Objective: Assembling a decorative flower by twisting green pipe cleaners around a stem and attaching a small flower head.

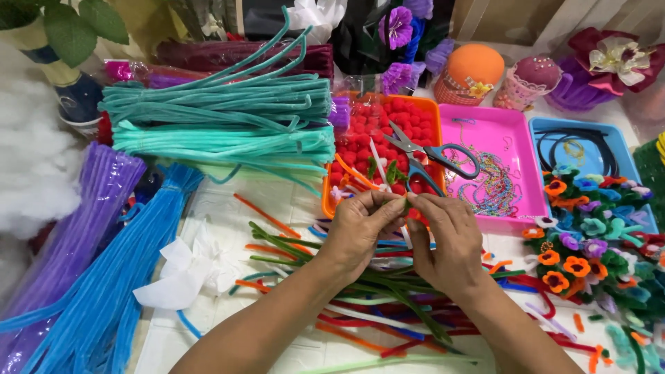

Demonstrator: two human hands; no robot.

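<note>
green pipe cleaner (405,201) pinched between left hand (360,232) and right hand (449,239).

Both hands meet at centre frame: the left hand (360,232) and right hand (449,239) pinch a small green pipe cleaner piece (405,202) between their fingertips. Just above them, scissors (429,161) lie across an orange tray (435,111) of red pompoms (367,135). Teal pipe cleaner bundles (222,118) fill the upper left; finished flowers (589,235) crowd the right.
</note>
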